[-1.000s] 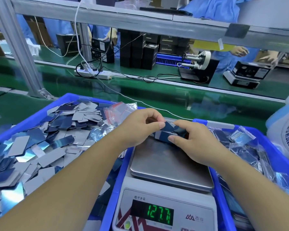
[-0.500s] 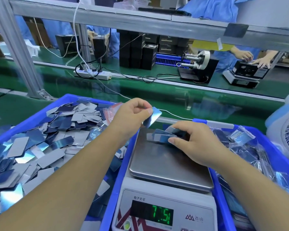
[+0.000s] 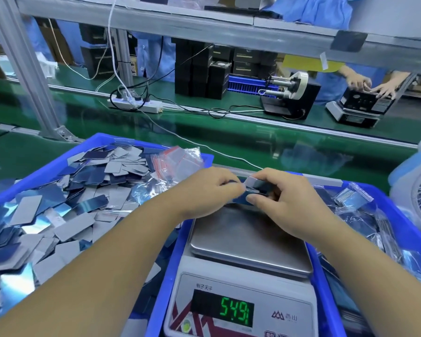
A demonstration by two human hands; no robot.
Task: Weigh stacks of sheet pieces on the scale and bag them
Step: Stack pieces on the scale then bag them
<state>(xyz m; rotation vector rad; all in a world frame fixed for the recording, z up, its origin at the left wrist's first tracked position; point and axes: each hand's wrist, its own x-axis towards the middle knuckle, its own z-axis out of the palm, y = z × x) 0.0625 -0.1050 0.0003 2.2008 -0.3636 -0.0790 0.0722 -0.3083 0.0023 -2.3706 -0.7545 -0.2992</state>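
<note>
stack of sheet pieces sits at far edge of scale pan, between both hands. left hand pinches its left end; right hand grips its right end, fingers curled.

A single head-worn wide-angle camera looks forward and down from close above the scale. Both forearms reach in from the lower edge, and the green conveyor runs across beyond. No second view shares the scene.

Both hands, left hand and right hand, pinch a stack of sheet pieces over the scale.
</note>
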